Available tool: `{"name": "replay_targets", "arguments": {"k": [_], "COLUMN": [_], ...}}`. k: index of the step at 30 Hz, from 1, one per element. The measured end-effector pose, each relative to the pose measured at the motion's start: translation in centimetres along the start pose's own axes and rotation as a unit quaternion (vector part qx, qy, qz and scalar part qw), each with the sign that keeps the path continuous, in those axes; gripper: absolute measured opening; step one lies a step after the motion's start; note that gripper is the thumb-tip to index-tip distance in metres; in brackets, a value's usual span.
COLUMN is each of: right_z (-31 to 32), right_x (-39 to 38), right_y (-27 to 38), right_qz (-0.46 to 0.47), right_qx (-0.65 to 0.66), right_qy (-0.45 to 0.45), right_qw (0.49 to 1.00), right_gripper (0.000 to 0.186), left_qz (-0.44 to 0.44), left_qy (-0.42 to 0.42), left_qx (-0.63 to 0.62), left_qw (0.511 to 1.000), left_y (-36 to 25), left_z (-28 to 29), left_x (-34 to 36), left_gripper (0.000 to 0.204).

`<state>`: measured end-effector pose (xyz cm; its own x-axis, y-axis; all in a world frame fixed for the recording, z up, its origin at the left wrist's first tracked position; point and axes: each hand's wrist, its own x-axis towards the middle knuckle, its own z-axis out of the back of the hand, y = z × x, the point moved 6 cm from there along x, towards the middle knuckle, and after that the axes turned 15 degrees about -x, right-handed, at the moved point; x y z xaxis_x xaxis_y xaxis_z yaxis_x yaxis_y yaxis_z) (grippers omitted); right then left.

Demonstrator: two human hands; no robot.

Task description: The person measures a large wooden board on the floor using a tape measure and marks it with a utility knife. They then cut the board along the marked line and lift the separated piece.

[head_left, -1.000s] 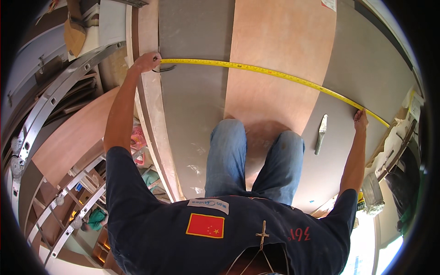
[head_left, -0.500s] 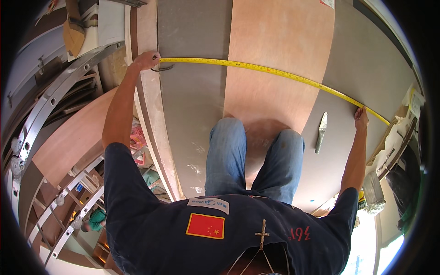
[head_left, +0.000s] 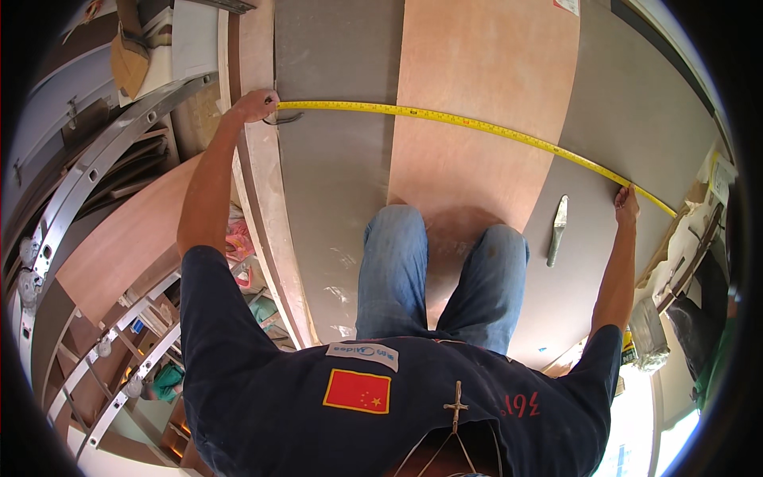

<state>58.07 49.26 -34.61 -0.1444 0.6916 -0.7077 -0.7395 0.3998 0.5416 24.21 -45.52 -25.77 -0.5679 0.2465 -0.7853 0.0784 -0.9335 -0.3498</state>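
Note:
A yellow tape measure blade (head_left: 477, 123) stretches in a long line across the boards, sloping down to the right. My left hand (head_left: 256, 105) is closed around its left end at the pale wooden edge strip, and a black strap (head_left: 284, 119) dangles below. Whether the tape's case is in that hand is hidden by the fingers. At the right, my right hand (head_left: 626, 204) pinches the blade, whose end runs a little farther toward the board's right edge. A putty knife (head_left: 558, 230) lies on the grey board, left of my right forearm.
I kneel on a plywood strip (head_left: 477, 56) between grey panels (head_left: 334, 159). Left of the wooden edge strip (head_left: 266, 183) are a metal ladder (head_left: 119, 143), a curved plywood sheet (head_left: 119, 238) and clutter. Torn wrapping (head_left: 675, 246) and a clear plastic-wrapped bundle (head_left: 648, 338) lie at the right.
Both hands and the tape stay where they were. At the far right rim, a green shape has shifted and shows more.

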Motion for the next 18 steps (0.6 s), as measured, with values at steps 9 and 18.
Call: {"name": "replay_targets", "arguments": {"k": [9, 18], "right_z": [0.4, 0.8], "right_x": [-0.8, 0.1], "right_y": [0.1, 0.0], "right_qz": [0.002, 0.012], "right_qx": [0.0, -0.013], "right_qy": [0.017, 0.014], "right_qw": [1.0, 1.0], "right_gripper": [0.017, 0.02], "left_qz": [0.042, 0.017], "left_qy": [0.006, 0.05], "left_qx": [-0.073, -0.105], "left_qw": [0.996, 0.993], "left_y": [1.1, 2.5], "left_z": [0.4, -0.1], "left_x": [-0.2, 1.0], "left_gripper": [0.023, 0.013]}}
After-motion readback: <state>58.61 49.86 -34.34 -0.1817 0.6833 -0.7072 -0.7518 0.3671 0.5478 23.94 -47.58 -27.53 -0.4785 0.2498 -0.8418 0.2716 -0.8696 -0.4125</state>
